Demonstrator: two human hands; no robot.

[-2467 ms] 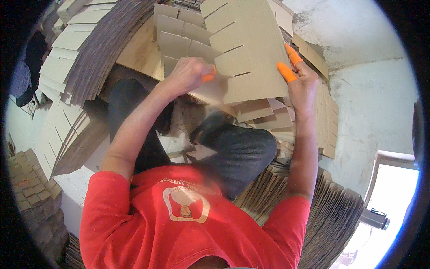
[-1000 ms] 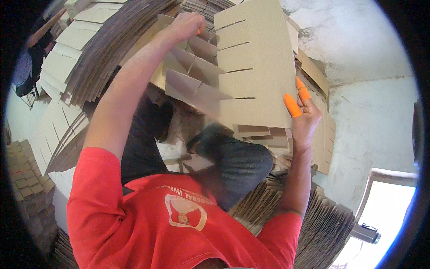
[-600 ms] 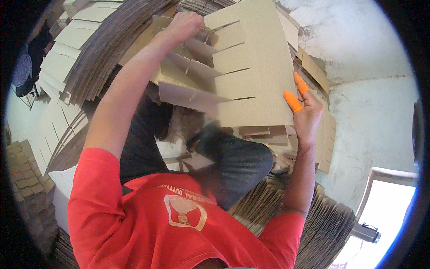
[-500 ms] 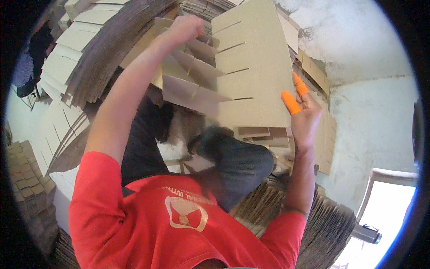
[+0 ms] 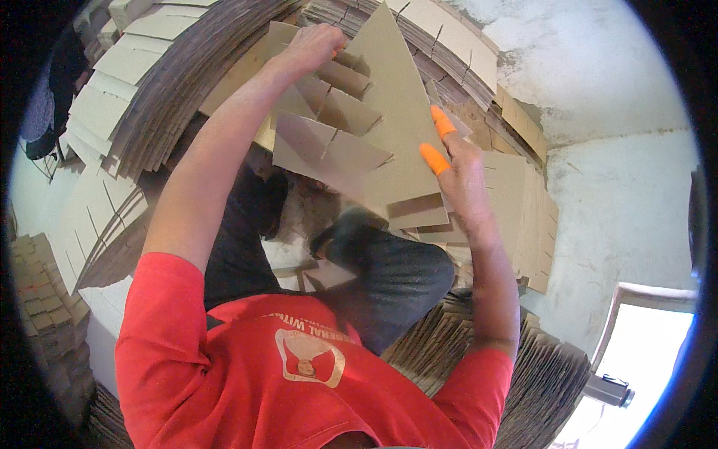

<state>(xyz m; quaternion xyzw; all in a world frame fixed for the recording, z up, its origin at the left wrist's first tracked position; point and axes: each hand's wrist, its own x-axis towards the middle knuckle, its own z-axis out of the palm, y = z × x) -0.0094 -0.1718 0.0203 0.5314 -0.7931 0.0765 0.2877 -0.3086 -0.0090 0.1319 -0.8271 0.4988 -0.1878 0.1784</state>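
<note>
A cardboard divider [image 5: 307, 138] of several crossed strips is held up before me, above my knees. Along its right side stands a large plain cardboard sheet [image 5: 396, 112], tilted toward the left and meeting the ends of the strips. My left hand [image 5: 318, 46] is closed at the divider's far end, its fingertips partly hidden. At the sheet's right edge, my right hand [image 5: 458, 168] grips with thumb and forefinger, both in orange finger covers [image 5: 434, 159]. Beneath the sheet's near corner shows another cardboard piece [image 5: 419, 211].
Stacked slotted cardboard sheets [image 5: 149, 82] curve along the far left, with more stacked sheets [image 5: 467, 52] at the far right. Another stack [image 5: 523, 367] stands by my right elbow. Finished-looking dividers [image 5: 48, 288] are piled at left. A pale wall [image 5: 621, 194] rises at right.
My right hand has moved left with the sheet, which has swung from facing me to a steep tilt against the strips. My left hand has stayed nearly in place.
</note>
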